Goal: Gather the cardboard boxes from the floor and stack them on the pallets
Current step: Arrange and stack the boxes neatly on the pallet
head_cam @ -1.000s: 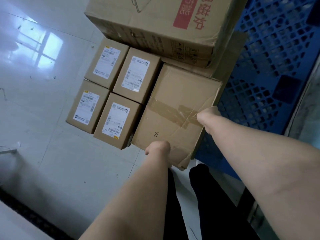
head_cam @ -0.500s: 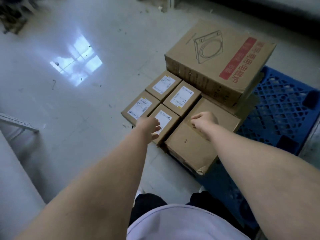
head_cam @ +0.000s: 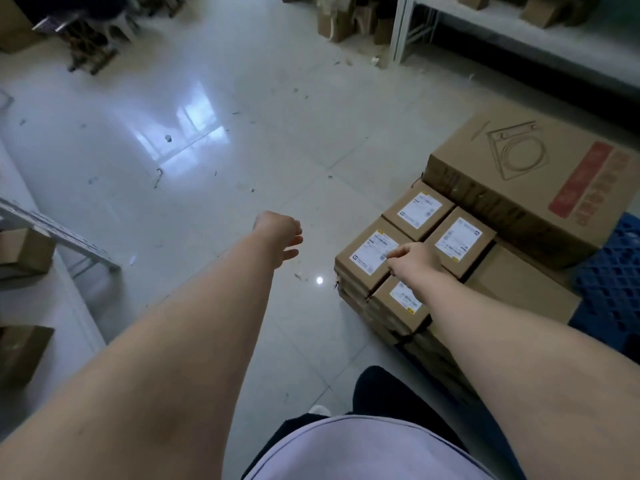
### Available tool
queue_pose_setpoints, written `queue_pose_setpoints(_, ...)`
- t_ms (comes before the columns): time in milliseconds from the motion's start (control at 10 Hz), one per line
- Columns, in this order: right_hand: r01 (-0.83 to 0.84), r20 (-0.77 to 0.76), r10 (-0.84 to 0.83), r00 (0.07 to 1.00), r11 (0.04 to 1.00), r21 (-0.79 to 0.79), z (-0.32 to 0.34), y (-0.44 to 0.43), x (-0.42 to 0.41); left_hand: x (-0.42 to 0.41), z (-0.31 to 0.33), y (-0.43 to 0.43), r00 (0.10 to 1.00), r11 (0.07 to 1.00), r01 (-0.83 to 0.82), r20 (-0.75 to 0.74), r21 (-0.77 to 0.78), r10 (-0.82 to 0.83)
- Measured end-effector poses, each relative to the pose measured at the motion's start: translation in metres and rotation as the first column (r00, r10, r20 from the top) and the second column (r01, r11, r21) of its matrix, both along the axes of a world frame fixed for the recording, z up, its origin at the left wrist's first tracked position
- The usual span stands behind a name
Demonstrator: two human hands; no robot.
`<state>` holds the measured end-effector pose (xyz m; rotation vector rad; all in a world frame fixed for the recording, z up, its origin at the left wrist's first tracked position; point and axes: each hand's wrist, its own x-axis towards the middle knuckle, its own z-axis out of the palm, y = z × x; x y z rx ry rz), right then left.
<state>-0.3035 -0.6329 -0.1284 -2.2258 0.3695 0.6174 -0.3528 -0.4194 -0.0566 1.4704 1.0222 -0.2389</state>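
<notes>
Several cardboard boxes already sit stacked on the blue pallet; more boxes remain by the shelving, left. Both hands are empty: left hand fingers loose, right hand half-curled

Both empty hands are reaching out: left hand over tiled floor, right hand hovering above small labelled boxes on a blue pallet.
</notes>
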Motion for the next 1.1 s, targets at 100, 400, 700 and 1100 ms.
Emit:
queue_pose_setpoints(100, 0.088, -0.008, -0.088, 0.996, 0.996, 0.002, -0.016, 0.016, 0.021, 0.026, -0.015, 0.011, 0.994, 0.995, 0.091, -0.064, 0.041, -0.089)
queue_pose_setpoints(400, 0.219, -0.207, -0.229, 0.951, 0.973, -0.069, -0.068, 0.070, 0.075, 0.119, -0.058, 0.045, 0.895, 0.924, 0.372, -0.232, -0.088, -0.382)
queue_pose_setpoints(700, 0.406, -0.147, -0.397, 0.906, 0.913, 0.035, -0.041, 0.117, 0.161, 0.243, -0.044, 0.093, 0.848, 0.864, 0.504, -0.209, 0.028, -0.488)
queue_pose_setpoints(1100, 0.768, -0.120, -0.759, 0.639, 0.638, 0.057, -0.031, 0.212, 0.290, 0.455, -0.039, 0.190, 0.669, 0.672, 0.741, -0.074, -0.017, -0.740)
